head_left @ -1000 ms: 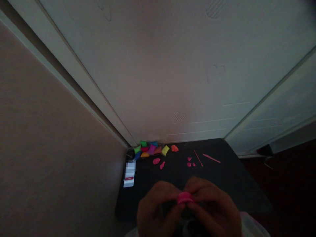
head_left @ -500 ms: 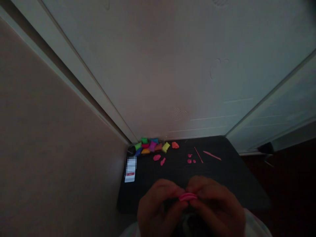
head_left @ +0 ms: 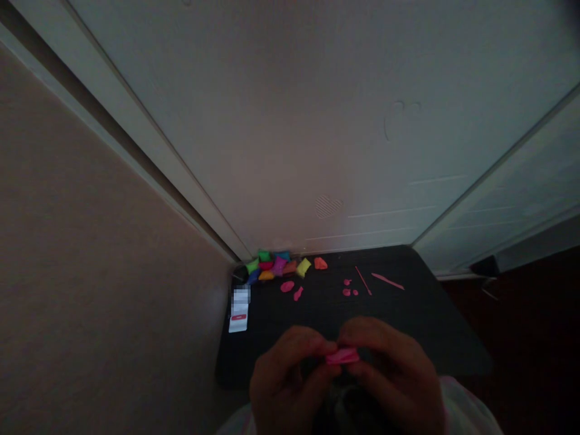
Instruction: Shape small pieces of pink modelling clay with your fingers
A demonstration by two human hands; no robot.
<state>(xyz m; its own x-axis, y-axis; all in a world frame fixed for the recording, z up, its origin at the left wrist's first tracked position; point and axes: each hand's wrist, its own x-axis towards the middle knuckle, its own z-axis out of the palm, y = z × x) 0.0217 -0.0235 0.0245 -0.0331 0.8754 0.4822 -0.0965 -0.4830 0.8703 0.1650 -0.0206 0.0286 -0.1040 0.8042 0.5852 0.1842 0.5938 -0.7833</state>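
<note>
At the far left we saw a plain wall [head_left: 90, 272], and beside it the left edge of a dark table [head_left: 426, 338]. Along that edge lay a lit, phone-like slab [head_left: 238, 325], its upper part blurred into blocks and a red band lower down. Behind it and to the right we had a huddle of coloured packets [head_left: 280, 266], green, blue, orange, purple and yellow among them, next to the white panel [head_left: 272, 133] at the back. In front of the packets lay a pink oval [head_left: 287, 286]. Nearer us, our left hand [head_left: 287, 376] pinched the left end of a pink strip [head_left: 342, 356] between thumb and bent forefinger. Just right of the oval lay a smaller pink piece [head_left: 298, 294], and farther back an orange lump [head_left: 320, 263]. The strip bridged our two hands at the near side. Beyond it lay a few pink bits [head_left: 347, 292], then a thin pink stick [head_left: 363, 281] and a flat, pointed pink tool [head_left: 388, 281]. Our right hand [head_left: 394, 371] gripped the strip's right end, and a pale sleeve [head_left: 466, 406] showed beyond it.
</note>
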